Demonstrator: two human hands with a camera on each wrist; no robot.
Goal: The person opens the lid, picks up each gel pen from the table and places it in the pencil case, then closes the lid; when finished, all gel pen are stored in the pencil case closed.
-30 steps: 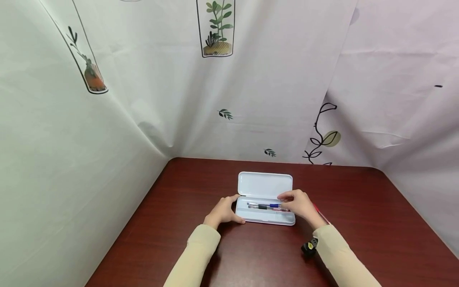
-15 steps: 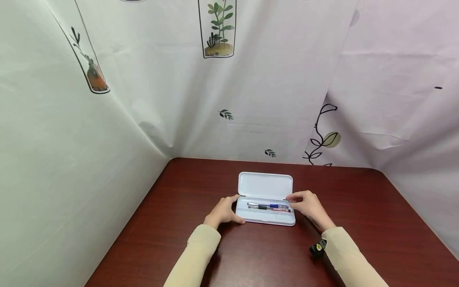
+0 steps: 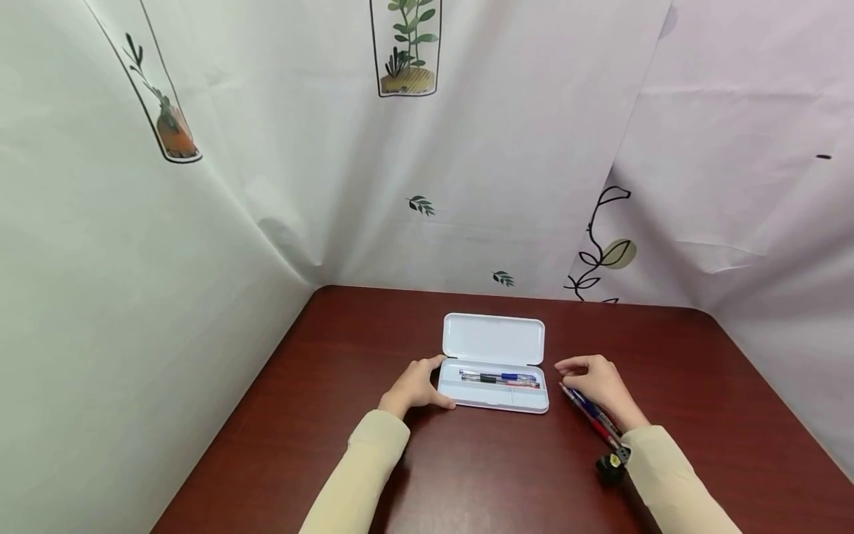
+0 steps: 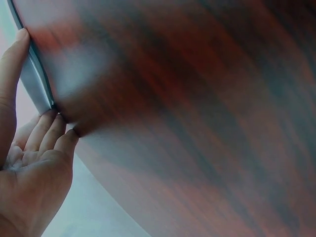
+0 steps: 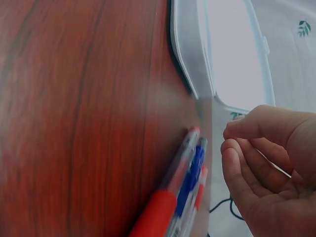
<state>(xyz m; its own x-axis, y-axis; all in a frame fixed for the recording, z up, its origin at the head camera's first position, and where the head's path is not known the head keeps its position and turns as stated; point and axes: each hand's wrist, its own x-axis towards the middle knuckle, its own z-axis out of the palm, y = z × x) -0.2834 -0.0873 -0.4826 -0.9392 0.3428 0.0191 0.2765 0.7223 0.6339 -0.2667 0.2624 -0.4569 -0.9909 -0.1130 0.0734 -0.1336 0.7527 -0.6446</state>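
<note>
A white pencil case (image 3: 490,399) lies on the table with its lid (image 3: 494,337) raised at the back. Inside, a blue-gripped pen (image 3: 510,376) and a black-gripped pen (image 3: 488,380) lie lengthwise, with a red-tipped one partly hidden. My left hand (image 3: 414,384) holds the case's left end between thumb and fingers; in the left wrist view the fingertips touch its edge. To the right of the case, my right hand (image 3: 600,384) hovers by several loose pens (image 3: 600,425), fingers loosely bent, nothing in them. The right wrist view shows a red pen (image 5: 157,212) and a blue pen (image 5: 189,182) there.
A black device (image 3: 610,467) sits at the right wrist. The dark red wooden table (image 3: 507,475) meets a white patterned cloth (image 3: 520,185) at the back and sides.
My right hand has moved from the pens inside the case rightward to the loose pens on the table. The left hand keeps its hold on the case. The head view has tilted down slightly.
</note>
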